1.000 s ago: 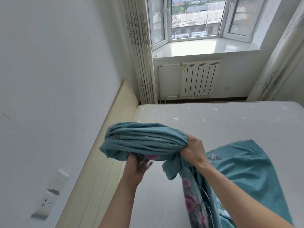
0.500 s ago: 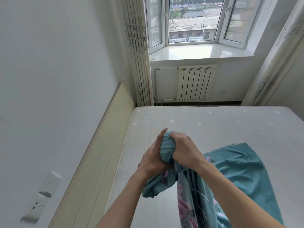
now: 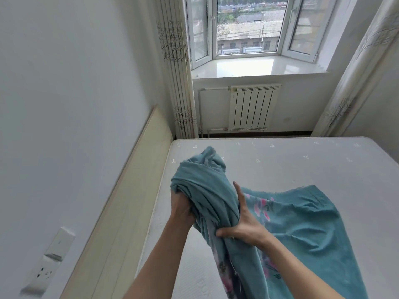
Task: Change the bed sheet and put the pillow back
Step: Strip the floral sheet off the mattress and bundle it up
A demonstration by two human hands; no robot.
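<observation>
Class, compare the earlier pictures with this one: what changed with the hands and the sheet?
The hands have drawn apart: the left hand grips the sheet bunch from below, the right hand has slid lower. Both still hold it; the rest stays spread on the mattress.

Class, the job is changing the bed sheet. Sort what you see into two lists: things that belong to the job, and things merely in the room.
Belongs to the job:
teal sheet, bunched in both hands
left hand
right hand
bare mattress

Merely in the room:
radiator
curtains
window
wall socket
headboard
</observation>
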